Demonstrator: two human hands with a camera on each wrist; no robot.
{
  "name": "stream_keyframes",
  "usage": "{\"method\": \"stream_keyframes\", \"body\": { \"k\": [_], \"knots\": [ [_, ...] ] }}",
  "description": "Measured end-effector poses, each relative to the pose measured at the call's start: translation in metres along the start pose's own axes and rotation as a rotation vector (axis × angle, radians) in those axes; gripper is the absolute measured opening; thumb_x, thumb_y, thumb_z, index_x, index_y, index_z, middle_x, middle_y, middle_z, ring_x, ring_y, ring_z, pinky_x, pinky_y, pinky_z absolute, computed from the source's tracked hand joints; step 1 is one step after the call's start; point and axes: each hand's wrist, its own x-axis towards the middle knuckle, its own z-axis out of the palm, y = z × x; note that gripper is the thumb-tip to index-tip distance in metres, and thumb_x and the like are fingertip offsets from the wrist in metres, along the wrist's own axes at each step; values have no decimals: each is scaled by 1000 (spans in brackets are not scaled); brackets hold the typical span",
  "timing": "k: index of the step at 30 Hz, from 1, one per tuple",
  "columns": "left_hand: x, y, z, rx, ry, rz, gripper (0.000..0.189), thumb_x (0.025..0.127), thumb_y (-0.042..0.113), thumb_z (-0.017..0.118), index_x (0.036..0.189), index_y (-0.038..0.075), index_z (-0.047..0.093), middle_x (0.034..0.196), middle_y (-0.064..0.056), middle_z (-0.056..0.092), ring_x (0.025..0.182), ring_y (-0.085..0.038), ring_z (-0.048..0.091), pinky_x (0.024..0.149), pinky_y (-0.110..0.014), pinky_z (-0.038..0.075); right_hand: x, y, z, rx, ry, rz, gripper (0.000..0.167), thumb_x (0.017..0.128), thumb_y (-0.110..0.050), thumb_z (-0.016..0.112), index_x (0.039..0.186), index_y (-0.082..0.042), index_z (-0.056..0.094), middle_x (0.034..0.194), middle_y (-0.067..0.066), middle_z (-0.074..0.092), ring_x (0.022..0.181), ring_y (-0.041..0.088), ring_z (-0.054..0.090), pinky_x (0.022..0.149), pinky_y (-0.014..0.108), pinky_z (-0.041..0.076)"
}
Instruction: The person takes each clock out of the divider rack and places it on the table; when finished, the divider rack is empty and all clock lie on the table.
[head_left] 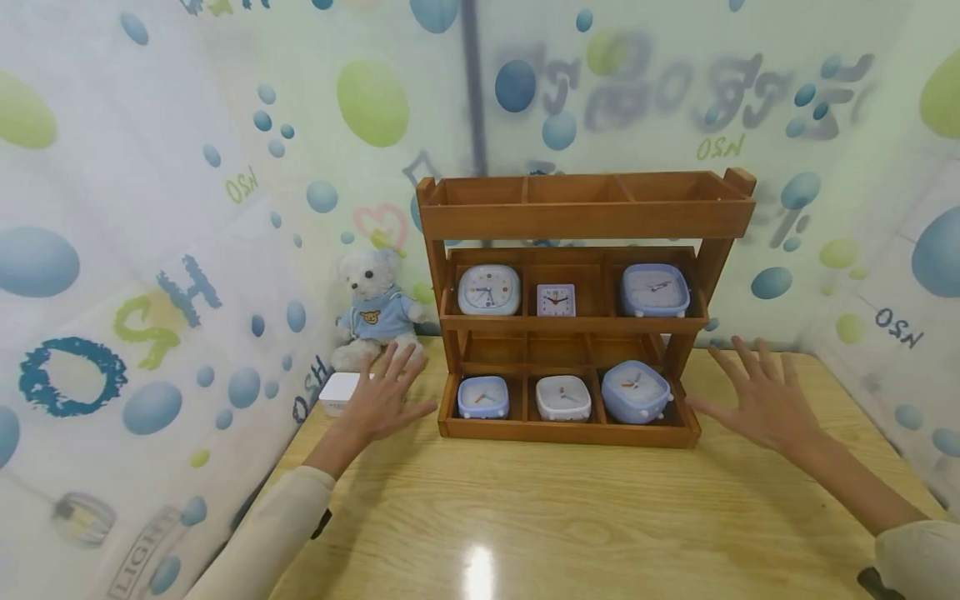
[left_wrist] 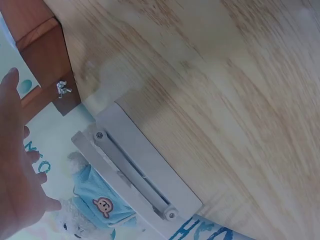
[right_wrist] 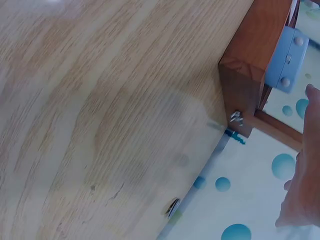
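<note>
Both hands hover over the table with fingers spread, holding nothing. My left hand [head_left: 384, 398] is just left of a brown wooden three-tier shelf [head_left: 585, 222], near a white box [head_left: 342, 390]. My right hand [head_left: 768, 408] is off the shelf's right side. On the middle tier stand a round-cornered pale clock [head_left: 489, 290], a small lilac square clock [head_left: 556, 301] and a blue-violet clock [head_left: 656, 292]. The bottom tier holds a small blue clock [head_left: 483, 398], a white clock [head_left: 563, 398] and a larger blue clock [head_left: 636, 393], tilted and overlapping its compartment's edge.
The shelf's top tier has three compartments. A white teddy bear [head_left: 378, 308] in a blue shirt sits behind the white box. The light wood table [head_left: 570, 517] meets patterned cloth walls at the back and sides.
</note>
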Motion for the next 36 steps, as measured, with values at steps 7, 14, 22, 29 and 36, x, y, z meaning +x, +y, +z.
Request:
{"method": "stream_keyframes", "body": {
  "k": [7, 14, 22, 29, 36],
  "knots": [
    [2, 10, -2, -43, -34, 16, 84, 96, 62, 64, 161, 15, 41, 169, -12, 29, 157, -41, 18, 119, -73, 10, 3, -18, -2, 23, -43, 2, 97, 85, -67, 72, 159, -10, 43, 157, 35, 36, 144, 62, 27, 112, 77, 17],
    [5, 16, 3, -70, -67, 25, 84, 98, 66, 56, 162, 15, 39, 169, -11, 31, 155, -40, 23, 118, -73, 15, 7, -30, 4, 15, 7, -64, 97, 81, -68, 76, 150, -6, 51, 150, 34, 46, 137, 62, 36, 106, 77, 27],
    [11, 26, 9, -101, -99, 36, 85, 98, 70, 53, 161, 15, 42, 162, -11, 43, 154, -39, 29, 118, -72, 18, 13, -47, 6, 58, 68, -124, 93, 77, -64, 81, 143, -2, 60, 133, 29, 61, 128, 55, 49, 105, 69, 37],
    [16, 29, 12, -130, -131, 44, 85, 96, 73, 53, 159, 15, 46, 162, -7, 44, 154, -39, 27, 119, -69, 21, 19, -58, 9, 128, 53, -117, 92, 78, -60, 84, 143, 1, 60, 130, 29, 63, 121, 52, 57, 100, 65, 45],
    [18, 34, 17, -133, -119, 45, 83, 94, 72, 57, 152, 12, 55, 154, -10, 52, 150, -40, 35, 119, -65, 26, 25, -70, 11, 169, 6, -79, 88, 83, -60, 81, 146, -4, 58, 133, 24, 62, 119, 47, 60, 92, 62, 52]
  ]
}}
